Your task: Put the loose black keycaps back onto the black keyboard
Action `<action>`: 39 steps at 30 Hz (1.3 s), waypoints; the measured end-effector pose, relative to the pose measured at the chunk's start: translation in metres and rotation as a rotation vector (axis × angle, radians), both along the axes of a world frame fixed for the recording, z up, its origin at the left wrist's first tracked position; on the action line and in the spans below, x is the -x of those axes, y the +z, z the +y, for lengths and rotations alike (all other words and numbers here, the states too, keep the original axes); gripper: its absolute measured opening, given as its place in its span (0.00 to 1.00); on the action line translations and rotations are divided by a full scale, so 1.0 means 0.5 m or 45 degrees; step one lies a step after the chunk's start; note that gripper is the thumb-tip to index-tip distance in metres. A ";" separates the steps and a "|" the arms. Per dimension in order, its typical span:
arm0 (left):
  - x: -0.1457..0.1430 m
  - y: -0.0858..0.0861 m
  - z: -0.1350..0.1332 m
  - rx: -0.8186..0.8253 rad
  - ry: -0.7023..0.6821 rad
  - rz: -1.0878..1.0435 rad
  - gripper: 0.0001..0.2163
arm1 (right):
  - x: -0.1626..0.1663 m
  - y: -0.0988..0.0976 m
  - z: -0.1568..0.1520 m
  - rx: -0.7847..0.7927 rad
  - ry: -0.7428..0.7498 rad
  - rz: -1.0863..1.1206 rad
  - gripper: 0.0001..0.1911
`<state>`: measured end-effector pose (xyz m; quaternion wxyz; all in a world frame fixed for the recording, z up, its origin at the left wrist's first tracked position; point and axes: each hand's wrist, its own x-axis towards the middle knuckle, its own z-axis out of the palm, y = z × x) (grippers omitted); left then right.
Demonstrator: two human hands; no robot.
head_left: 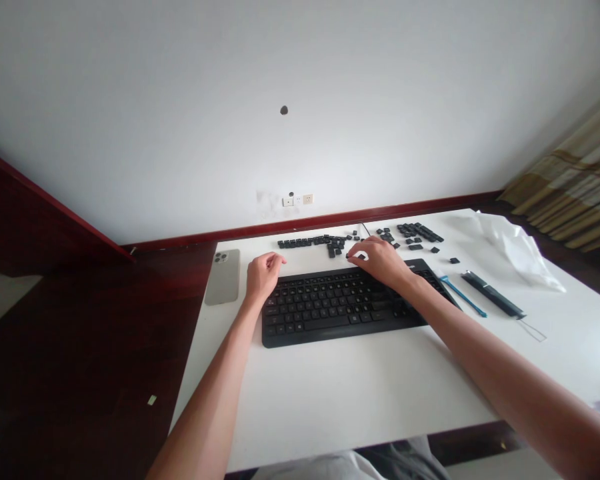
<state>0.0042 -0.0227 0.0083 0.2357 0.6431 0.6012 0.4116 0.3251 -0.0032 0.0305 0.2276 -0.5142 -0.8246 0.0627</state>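
Observation:
A black keyboard (330,323) lies on the white table, several of its keys without caps towards the right. My right hand (383,263) reaches over the keyboard's back edge, thumb and forefinger closed on a small black keycap (349,256). Beneath that hand, another keycap (361,257) lies on the table. My left hand (264,273) is beside the keyboard's back left corner, its fingers curled inward; whether anything is inside them is hidden. Behind the keyboard lie a row of keycaps (297,243) and a looser group of keycaps (417,231). My right forearm covers part of the number pad.
A grey phone (223,277) lies face down at the table's left. Right of the keyboard are a blue stick-like tool (464,297) and a dark tool with wire loops (495,295). A crumpled white plastic bag (517,247) lies at the back right. A cable (365,229) runs behind the keycaps.

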 end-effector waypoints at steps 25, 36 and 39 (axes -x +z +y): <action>-0.002 0.007 -0.004 0.052 0.041 -0.009 0.15 | 0.091 -0.012 0.099 -0.145 0.078 -0.256 0.17; -0.001 0.006 -0.002 0.047 0.040 -0.002 0.14 | 0.150 0.012 0.056 -0.067 0.087 -0.251 0.17; -0.001 0.004 -0.001 0.043 0.029 -0.011 0.14 | 0.153 0.016 0.052 -0.066 0.128 -0.214 0.15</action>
